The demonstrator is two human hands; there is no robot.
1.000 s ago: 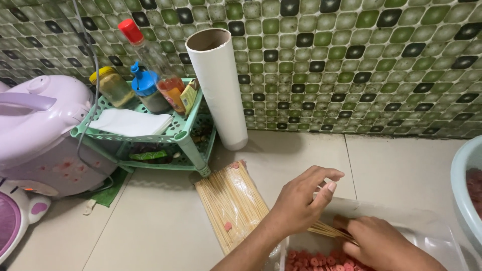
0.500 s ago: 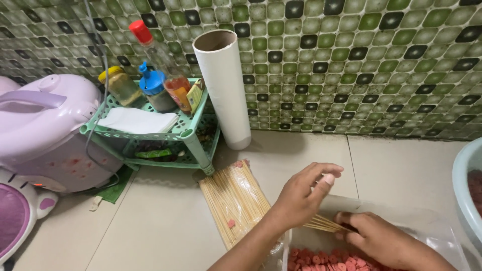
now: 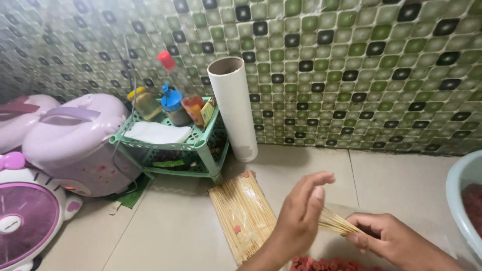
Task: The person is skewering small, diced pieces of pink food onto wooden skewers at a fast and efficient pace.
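Skewers are the thing in hand: a small bunch of thin pale bamboo sticks (image 3: 337, 223) bridges the two hands, just right of the clear plastic packet of the same sticks (image 3: 243, 216) lying flat on the beige tiled worktop (image 3: 181, 236). The right hand (image 3: 394, 241) has its grip closed on the bunch's right end, thumb over the sticks and fingers curled beneath. The left hand (image 3: 301, 216) pinches the other end between thumb and forefinger, its other fingers fanned upward and free.

Such sticks look very light, stiff along their length yet easy to snap if bent, and smooth enough to slide past one another, so a loose bunch could fan out or shed one. Their tips are probably sharp, though too fine to make out. Holding the bundle near an end with a firm closed grip, and pinching a single stick near its end, seems the safest hold.

Below the packet's right side, at the picture's lower edge, lies a heap of small red meat pieces (image 3: 331, 264). Behind the packet stand a white cardboard tube (image 3: 233, 108) and a green plastic rack (image 3: 196, 145); a pale blue basin (image 3: 459, 195) sits far to the right.
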